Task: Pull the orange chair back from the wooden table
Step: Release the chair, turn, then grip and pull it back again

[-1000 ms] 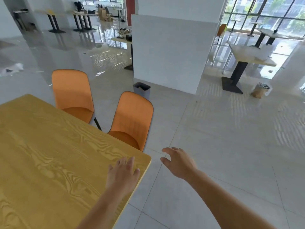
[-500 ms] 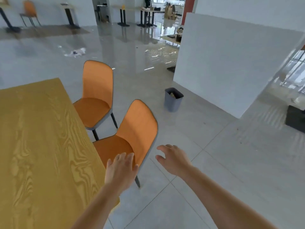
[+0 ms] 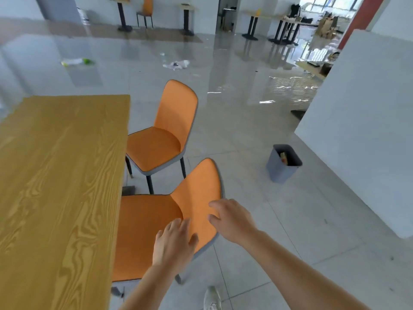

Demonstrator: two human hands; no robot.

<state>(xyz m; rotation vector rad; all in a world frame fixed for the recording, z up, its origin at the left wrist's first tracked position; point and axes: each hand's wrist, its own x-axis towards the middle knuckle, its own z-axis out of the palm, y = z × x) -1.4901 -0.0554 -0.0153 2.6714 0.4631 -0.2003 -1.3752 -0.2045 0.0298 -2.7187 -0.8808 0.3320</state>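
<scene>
One near orange chair (image 3: 145, 231): padded orange seat and curved orange back, grey edging round the shell, thin dark legs; it stands at the long edge of the table with the seat front tucked just under the top and the back turned away from it
Chair back: leans outward to the right, smooth and unmarked, its outer rim just beside the right hand
Left hand (image 3: 173, 245): fingers straight and spread, holding nothing, over the lower side edge of the back; contact with the chair cannot be told
Right hand (image 3: 232, 220): fingers loosely bent and released, gripping nothing, at the outer rim of the back; touching or not cannot be told
Yellow-brown wooden table (image 3: 60, 186): bold grain, fills the left side
Second orange chair (image 3: 163, 139): same make, farther along the same table edge, seat just beside it
Grey plastic bin (image 3: 282, 163): on the grey tiled floor (image 3: 290, 242), well apart from both chairs, near the white partition wall (image 3: 357, 142)
Pale shoe (image 3: 212, 298): at the bottom edge, below the near chair
</scene>
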